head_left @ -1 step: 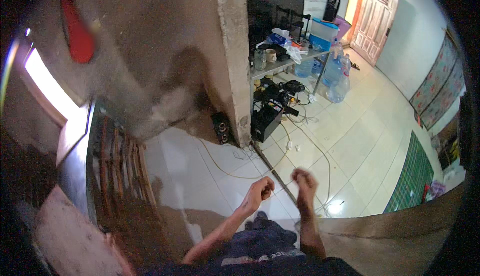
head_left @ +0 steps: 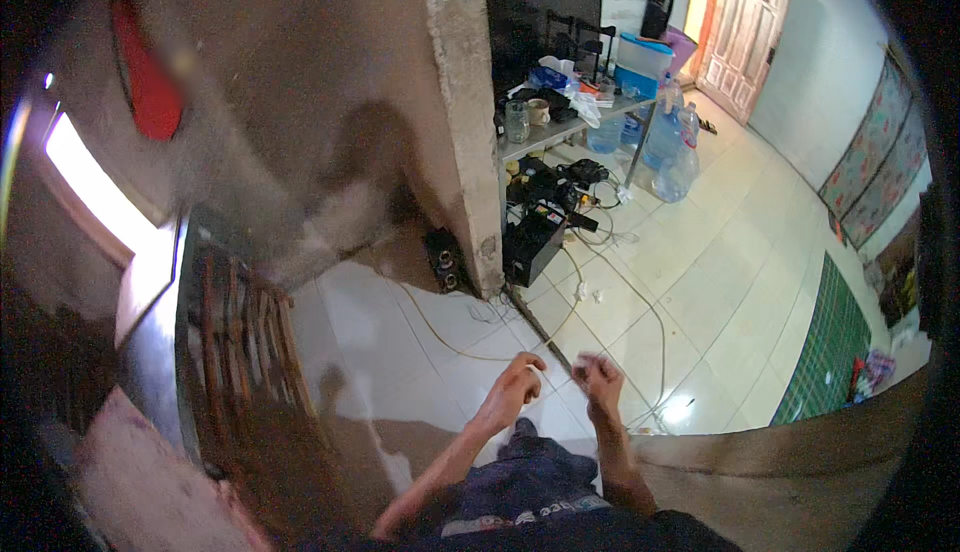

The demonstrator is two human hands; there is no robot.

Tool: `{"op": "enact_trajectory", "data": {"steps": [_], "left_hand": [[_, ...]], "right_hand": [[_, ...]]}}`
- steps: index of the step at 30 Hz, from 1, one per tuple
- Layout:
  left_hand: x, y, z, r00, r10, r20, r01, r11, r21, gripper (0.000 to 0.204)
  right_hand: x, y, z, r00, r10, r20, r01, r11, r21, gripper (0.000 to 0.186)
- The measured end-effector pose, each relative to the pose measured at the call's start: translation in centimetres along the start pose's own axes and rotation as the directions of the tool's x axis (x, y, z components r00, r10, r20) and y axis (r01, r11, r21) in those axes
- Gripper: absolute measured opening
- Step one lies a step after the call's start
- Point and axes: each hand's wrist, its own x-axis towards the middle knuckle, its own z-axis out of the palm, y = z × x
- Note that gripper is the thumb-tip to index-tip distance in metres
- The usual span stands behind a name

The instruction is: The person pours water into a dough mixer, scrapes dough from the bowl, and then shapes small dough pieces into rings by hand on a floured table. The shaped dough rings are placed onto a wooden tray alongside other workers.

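Over the glossy white tiled floor (head_left: 740, 242), left hand (head_left: 512, 390) and right hand (head_left: 598, 377) hover slightly apart, fingers curled; whether they grip anything, I cannot tell. A bare concrete pillar (head_left: 465, 122) stands ahead.

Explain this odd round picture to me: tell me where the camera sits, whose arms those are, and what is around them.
The camera is worn on a person's head and looks down, so its wide lens bends straight lines. The two bare forearms rising from the bottom are the wearer's own. The left hand and right hand are raised close together over a white tiled floor; whether they hold anything is too blurred to tell. Cables run across the floor toward a concrete pillar. Behind it stands a cluttered table with big water bottles beside it.
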Motion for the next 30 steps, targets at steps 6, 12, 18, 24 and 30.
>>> {"op": "enact_trajectory", "data": {"steps": [6, 12, 18, 24, 30], "left_hand": [[1.6, -11.3, -15.0, 0.975, -0.003, -0.223, 0.129, 0.824, 0.552, 0.023], [-3.6, -17.0, -24.3, 0.659, -0.337, -0.673, 0.465, 0.885, 0.012, 0.025], [-4.4, -17.0, -26.9, 0.511, -0.396, -0.763, 0.418, 0.89, -0.182, 0.032], [-6.7, -29.4, -26.4, 0.013, -0.302, -0.953, 0.098, 0.949, -0.299, 0.024], [-10.0, -36.7, -26.0, -0.122, -0.688, -0.715, 0.12, 0.705, -0.699, 0.022]], "right_hand": [[4.6, 23.5, -18.1, 0.965, 0.244, -0.095, -0.209, 0.499, -0.841, 0.014], [9.4, 22.6, -23.5, 0.845, 0.474, -0.247, -0.3, 0.038, -0.953, 0.013], [28.0, 20.6, -6.2, 0.903, 0.395, 0.168, 0.133, 0.114, -0.985, 0.013], [37.7, 25.4, 15.7, 0.838, 0.32, 0.442, 0.343, 0.321, -0.883, 0.015], [38.0, 31.2, 37.8, 0.768, 0.455, 0.451, 0.358, 0.28, -0.891, 0.022]]}}
